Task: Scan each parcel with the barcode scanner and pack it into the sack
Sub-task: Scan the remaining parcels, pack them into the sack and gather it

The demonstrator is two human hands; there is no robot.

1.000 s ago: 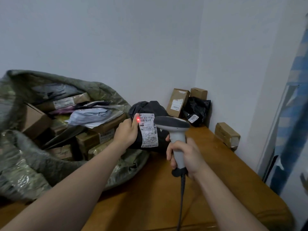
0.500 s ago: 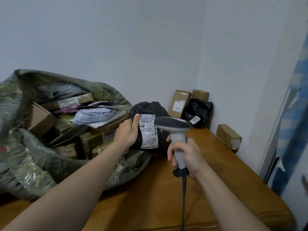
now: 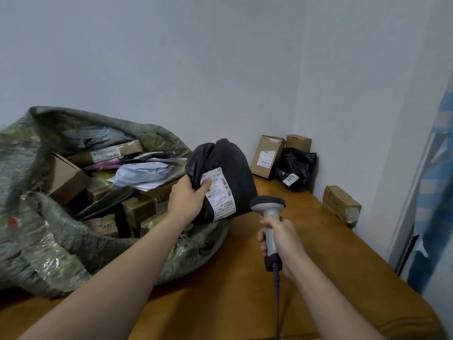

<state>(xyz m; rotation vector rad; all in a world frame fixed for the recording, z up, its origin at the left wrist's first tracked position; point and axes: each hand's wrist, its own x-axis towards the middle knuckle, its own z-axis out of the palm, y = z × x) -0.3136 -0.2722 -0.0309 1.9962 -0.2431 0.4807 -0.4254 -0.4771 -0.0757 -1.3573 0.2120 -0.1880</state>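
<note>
My left hand (image 3: 187, 201) grips the black parcel (image 3: 228, 168), thumb on its label, holding it tilted at the rim of the sack (image 3: 36, 241). My right hand (image 3: 282, 239) is curled round the scanner (image 3: 267, 204) handle above the worktop (image 3: 245, 290). The sack already holds many parcels. A tall box (image 3: 267, 155), small box (image 3: 298, 142), black bag (image 3: 295, 168) and taped box (image 3: 340, 204) remain. The red dot on the label a second ago is gone and the scanner sits lower, so I judge this one scanned, ready to drop in
</note>
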